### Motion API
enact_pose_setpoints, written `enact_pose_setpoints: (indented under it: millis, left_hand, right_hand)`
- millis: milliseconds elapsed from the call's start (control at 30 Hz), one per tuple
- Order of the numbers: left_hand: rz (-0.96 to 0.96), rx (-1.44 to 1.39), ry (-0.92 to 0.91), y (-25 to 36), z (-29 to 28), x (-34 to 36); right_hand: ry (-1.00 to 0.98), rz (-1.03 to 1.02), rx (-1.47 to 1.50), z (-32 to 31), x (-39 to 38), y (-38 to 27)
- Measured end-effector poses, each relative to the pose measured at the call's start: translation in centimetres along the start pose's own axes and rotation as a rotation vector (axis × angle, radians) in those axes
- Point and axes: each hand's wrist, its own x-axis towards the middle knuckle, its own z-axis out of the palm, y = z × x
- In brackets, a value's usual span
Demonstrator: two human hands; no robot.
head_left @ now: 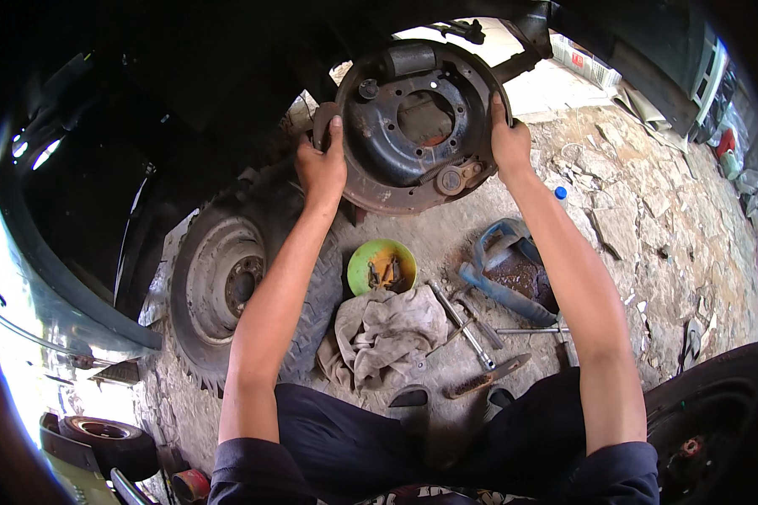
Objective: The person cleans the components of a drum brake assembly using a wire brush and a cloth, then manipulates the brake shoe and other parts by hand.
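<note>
A round dark brake backing plate (375,172) is raised in front of me, with a large centre hole and a ring of small bolt holes. My left hand (322,168) grips its left rim, thumb on the near face, next to a brown curved piece (322,122) whose kind I cannot make out. On the opposite rim, my right hand (511,145) is closed, its fingers partly hidden behind the metal. A cylinder-shaped part (410,57) sits at the plate's top, and a coil spring lies by a round fitting (451,180) at its lower right.
Below stand a green bowl (359,268) of small metal parts and a cut blue container (488,273). A grey rag (387,328), a metal bar (463,326) and a brush (488,375) lie nearby. A treaded wheel (198,269) leans at left; another tire (707,412) is lower right.
</note>
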Motion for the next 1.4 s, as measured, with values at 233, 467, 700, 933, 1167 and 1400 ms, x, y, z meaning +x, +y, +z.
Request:
enact_pose_setpoints:
  millis: [233,467,700,933,1167,1400]
  left_hand:
    - [0.063,0.046,0.042,0.5,-0.5,-1.6]
    - [-0.317,-0.278,-0.045,2.4,-2.8,-3.6]
    - [-0.598,-0.76,-0.047,8.4,-5.1,-7.4]
    - [-0.647,-1.373,-0.244,11.5,-9.7,-10.4]
    - [-0.496,-1.265,-0.262,17.9,-7.8,-13.3]
    - [-0.537,-1.294,-0.302,17.4,-3.8,-15.2]
  right_hand:
    - [0.013,-0.068,0.006,0.3,0.1,0.7]
    - [-0.105,0.16,0.259,-1.2,-1.8,-1.2]
    - [-0.212,0.31,0.306,-3.7,-3.2,-2.3]
    - [-0.43,0.407,0.495,-8.7,-8.1,-2.3]
    - [-0.693,0.652,0.287,-10.6,-14.8,-1.6]
    - [-0.98,0.781,0.629,-9.0,-15.4,4.0]
